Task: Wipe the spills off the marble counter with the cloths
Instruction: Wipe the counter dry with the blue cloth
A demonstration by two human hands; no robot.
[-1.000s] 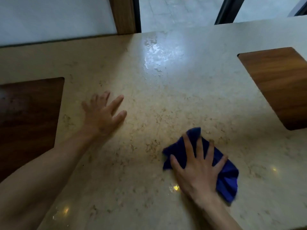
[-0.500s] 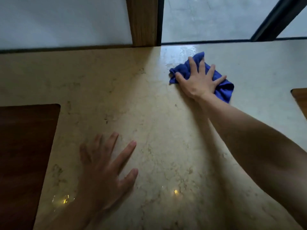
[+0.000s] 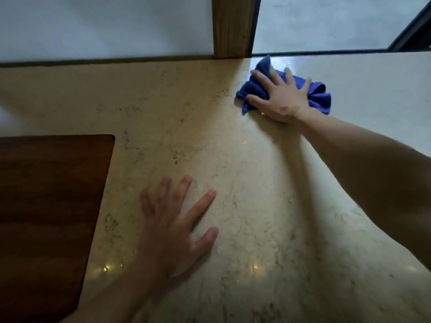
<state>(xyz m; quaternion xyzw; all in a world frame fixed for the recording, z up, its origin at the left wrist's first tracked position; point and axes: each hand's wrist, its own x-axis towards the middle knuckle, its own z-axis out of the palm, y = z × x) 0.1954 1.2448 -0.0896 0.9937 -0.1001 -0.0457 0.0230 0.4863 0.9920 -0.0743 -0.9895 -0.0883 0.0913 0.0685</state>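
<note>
A crumpled blue cloth lies at the far edge of the beige marble counter. My right hand presses flat on it with fingers spread, arm stretched far forward. My left hand rests flat on the bare marble nearer to me, fingers spread, holding nothing. A shiny wet patch shows just beyond the cloth by the counter's back edge.
A dark wood inset panel fills the counter at the left. A wooden post stands behind the back edge, beside a white wall and a window pane.
My right hand slid the blue cloth from near me to the counter's far edge, then a little further right. My left hand stayed flat on the marble.
</note>
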